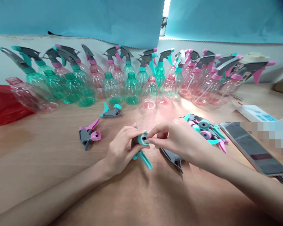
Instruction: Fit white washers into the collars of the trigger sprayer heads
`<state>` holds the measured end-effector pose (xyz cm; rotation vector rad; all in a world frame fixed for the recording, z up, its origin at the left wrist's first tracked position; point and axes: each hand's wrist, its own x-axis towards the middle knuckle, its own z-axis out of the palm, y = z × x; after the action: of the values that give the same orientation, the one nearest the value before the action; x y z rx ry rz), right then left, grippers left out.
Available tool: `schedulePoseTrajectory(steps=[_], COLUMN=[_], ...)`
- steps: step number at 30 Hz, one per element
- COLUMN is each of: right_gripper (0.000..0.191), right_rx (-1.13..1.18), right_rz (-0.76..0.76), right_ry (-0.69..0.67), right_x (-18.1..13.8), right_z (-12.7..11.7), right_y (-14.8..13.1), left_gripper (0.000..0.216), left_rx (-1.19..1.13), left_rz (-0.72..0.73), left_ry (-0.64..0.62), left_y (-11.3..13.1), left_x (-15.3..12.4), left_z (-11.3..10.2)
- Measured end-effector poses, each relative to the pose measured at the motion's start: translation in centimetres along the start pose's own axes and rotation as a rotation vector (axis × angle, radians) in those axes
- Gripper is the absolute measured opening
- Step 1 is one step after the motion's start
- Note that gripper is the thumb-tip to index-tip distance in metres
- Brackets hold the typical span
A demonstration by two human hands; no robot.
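Observation:
My left hand (121, 146) is closed around a grey and teal trigger spray head (143, 158), its round collar turned up toward me and its teal trigger sticking out below. At the collar's opening, the thumb and fingertips of my right hand (169, 135) are pinched together. Something small and pale may be between them, but I cannot make it out. Beneath my right hand lies a dark grey plastic piece (173, 158), partly covered. To the left rest a grey and pink spray head (88, 135) and a grey and teal spray head (110, 111).
A heap of loose spray heads (206, 130) lies to the right, beside a phone (253, 147) and a white power strip (256, 113). Several pink and green bottles (132, 89) stand along the back, many with spray heads fitted. A red bag (9, 106) is at far left.

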<state>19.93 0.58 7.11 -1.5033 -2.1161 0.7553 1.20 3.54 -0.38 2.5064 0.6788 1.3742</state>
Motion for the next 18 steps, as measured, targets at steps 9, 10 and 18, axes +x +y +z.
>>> schedulePoseTrajectory(steps=[9,10,18], right_gripper=[0.018,0.018,0.013], right_rx=[0.050,0.048,-0.019], right_rz=[-0.090,-0.098,-0.188], right_ry=[-0.059,-0.072,0.112], right_x=[-0.5,-0.7,-1.9], right_z=[-0.9,-1.5,-6.6], right_y=[-0.1,-0.2,-0.6], left_gripper=[0.029,0.029,0.029], left_rx=[0.085,0.094,0.102], left_rz=[-0.083,-0.075,-0.098], left_ry=[0.027,0.020,-0.057], left_y=[0.4,0.5,1.3], left_x=[-0.3,-0.2,2.2], left_z=[0.1,0.1,1.4])
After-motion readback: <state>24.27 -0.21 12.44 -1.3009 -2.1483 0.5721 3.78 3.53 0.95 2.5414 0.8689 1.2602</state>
